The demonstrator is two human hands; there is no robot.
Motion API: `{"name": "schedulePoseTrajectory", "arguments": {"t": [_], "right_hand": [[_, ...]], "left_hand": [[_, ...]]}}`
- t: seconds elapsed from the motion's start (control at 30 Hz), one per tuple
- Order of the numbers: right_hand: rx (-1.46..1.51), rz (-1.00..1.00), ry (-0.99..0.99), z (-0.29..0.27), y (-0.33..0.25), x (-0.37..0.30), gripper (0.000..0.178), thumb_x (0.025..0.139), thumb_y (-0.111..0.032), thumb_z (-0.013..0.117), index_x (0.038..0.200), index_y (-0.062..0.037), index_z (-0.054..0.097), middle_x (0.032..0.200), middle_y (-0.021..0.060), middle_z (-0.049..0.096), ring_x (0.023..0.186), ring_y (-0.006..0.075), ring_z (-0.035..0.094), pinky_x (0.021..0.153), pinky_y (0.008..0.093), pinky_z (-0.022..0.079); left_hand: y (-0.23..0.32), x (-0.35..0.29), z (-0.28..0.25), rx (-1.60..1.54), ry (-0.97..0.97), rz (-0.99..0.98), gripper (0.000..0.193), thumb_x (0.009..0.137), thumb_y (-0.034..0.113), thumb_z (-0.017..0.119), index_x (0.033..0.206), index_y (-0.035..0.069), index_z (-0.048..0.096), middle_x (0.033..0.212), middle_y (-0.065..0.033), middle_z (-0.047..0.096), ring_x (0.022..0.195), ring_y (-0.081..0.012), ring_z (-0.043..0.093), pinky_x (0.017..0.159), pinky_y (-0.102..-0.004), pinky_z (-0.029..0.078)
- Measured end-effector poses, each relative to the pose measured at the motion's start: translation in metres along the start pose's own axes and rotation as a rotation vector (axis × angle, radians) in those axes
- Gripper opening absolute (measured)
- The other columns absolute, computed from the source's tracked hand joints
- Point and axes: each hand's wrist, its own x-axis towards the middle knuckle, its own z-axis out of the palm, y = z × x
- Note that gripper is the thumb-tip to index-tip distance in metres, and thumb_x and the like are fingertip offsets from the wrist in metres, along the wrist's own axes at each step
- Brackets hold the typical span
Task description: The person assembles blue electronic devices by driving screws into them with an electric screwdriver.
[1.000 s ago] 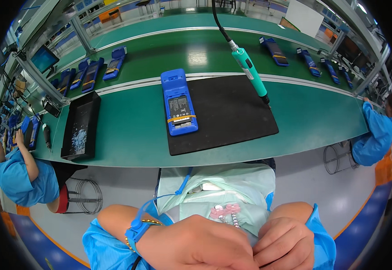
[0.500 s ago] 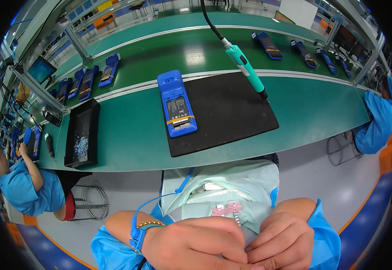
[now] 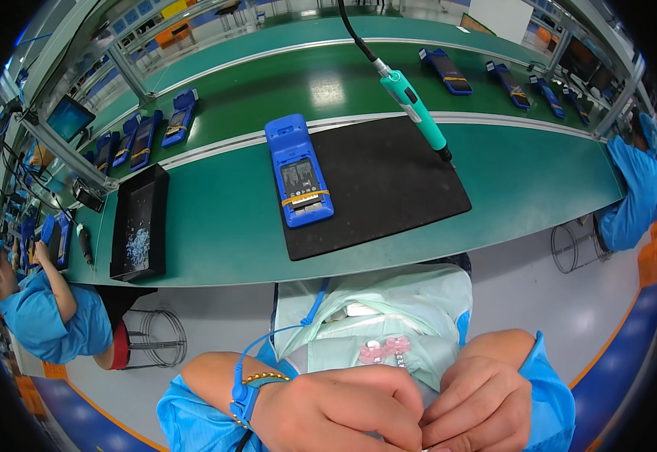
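My left hand [image 3: 336, 407] and my right hand [image 3: 483, 403] meet close to my body at the lower edge, fingers curled in and fingertips together. Whatever they pinch is mostly cut off by the edge; only a tiny pale glint shows between them. A blue wrist strap [image 3: 244, 399] with a cord circles my left wrist beside a beaded bracelet [image 3: 264, 378]. On the bench, apart from both hands, a blue handheld device [image 3: 298, 173] lies with its battery side up and a yellow band across it. It rests partly on a black mat [image 3: 389, 188].
A teal electric screwdriver [image 3: 415, 109] hangs by its cable over the mat. Left of it stands a black tray [image 3: 159, 226] with small blue bits. More blue devices [image 3: 180, 118] line the green belt [image 3: 268, 83]. Co-workers in blue sit at left [image 3: 50, 309] and right [image 3: 630, 196].
The whole view has shifted slightly. My hands stay together with the fingers curled, and a small pale glint now shows between the fingertips. The device and screwdriver keep their places.
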Motion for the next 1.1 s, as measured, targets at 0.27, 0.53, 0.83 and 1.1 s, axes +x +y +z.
{"name": "schedulePoseTrajectory", "arguments": {"t": [0.27,0.53,0.83,1.1], "right_hand": [[-0.405,0.577,-0.002,-0.031,-0.014,-0.026,0.03,0.073,0.008,0.07,0.1,-0.0046,0.074,0.095,0.0104,0.067,0.078,0.0238,0.067,0.065,0.0304,0.056],[-0.557,1.308,-0.066,-0.078,-0.052,-0.09,0.024,0.072,0.008,0.064,0.091,-0.0028,0.075,0.095,0.0077,0.068,0.081,0.0203,0.067,0.068,0.0319,0.056],[-0.268,1.398,-0.332,-0.069,-0.043,-0.139,0.024,0.081,0.002,0.07,0.103,-0.0047,0.075,0.106,0.0078,0.071,0.091,0.025,0.069,0.08,0.0328,0.057],[-0.701,1.038,-0.573,-0.063,-0.04,-0.141,0.016,0.074,-0.009,0.069,0.089,-0.0119,0.075,0.092,-0.0015,0.07,0.084,0.0196,0.068,0.068,0.0316,0.055]], "left_hand": [[0.007,0.0,-0.029,0.46,-0.06,-0.546,0.038,0.083,0.003,0.075,0.12,-0.001,0.064,0.109,-0.0146,0.068,0.093,-0.0245,0.064,0.082,-0.0333,0.054],[-0.034,-0.04,-0.053,0.523,-0.086,-1.128,0.044,0.082,0.007,0.075,0.124,0.003,0.063,0.114,-0.0109,0.067,0.102,-0.0223,0.065,0.082,-0.0315,0.055],[-0.149,-0.066,-0.026,0.675,-0.736,-0.688,0.02,0.082,0.011,0.068,0.102,0.006,0.069,0.099,-0.0102,0.066,0.093,-0.0296,0.063,0.082,-0.0382,0.053],[-0.167,-0.066,-0.024,0.864,-0.653,-0.517,0.007,0.075,0.009,0.064,0.08,0.005,0.06,0.08,-0.0099,0.059,0.082,-0.0286,0.063,0.073,-0.039,0.053]]}}
